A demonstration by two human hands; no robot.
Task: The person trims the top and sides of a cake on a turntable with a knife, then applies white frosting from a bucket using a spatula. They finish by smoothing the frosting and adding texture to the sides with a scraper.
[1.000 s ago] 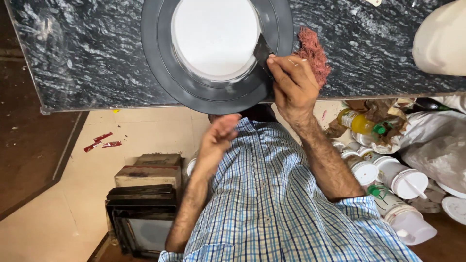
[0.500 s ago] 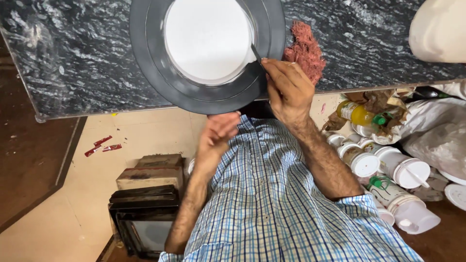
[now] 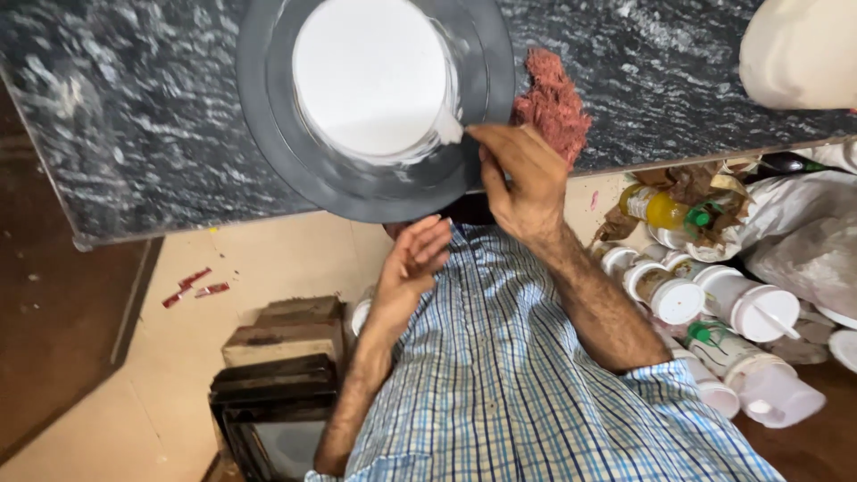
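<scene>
A dark grey round dish point(image 3: 295, 170) lies on a black marble slab point(image 3: 134, 116). It holds a smooth white round mass point(image 3: 370, 76). My right hand point(image 3: 522, 178) pinches a small thin tool point(image 3: 451, 134) whose white-smeared tip touches the white mass at its lower right edge. My left hand point(image 3: 411, 268) hovers just below the dish's near rim, fingers apart and holding nothing. A reddish-brown crumbly clump point(image 3: 553, 103) sits on the slab beside my right hand.
A large white rounded object point(image 3: 799, 54) sits at the slab's top right. Several white-lidded jars point(image 3: 678, 299), a yellow bottle point(image 3: 665, 210) and plastic bags point(image 3: 803, 250) crowd the floor at right. Wooden blocks point(image 3: 286, 335) and black frames point(image 3: 268, 419) lie lower left, red scraps point(image 3: 192, 286) nearby.
My right hand has slid left and down along the white mass's edge, its tool tip now showing white. My left hand has lifted a little toward the dish's rim.
</scene>
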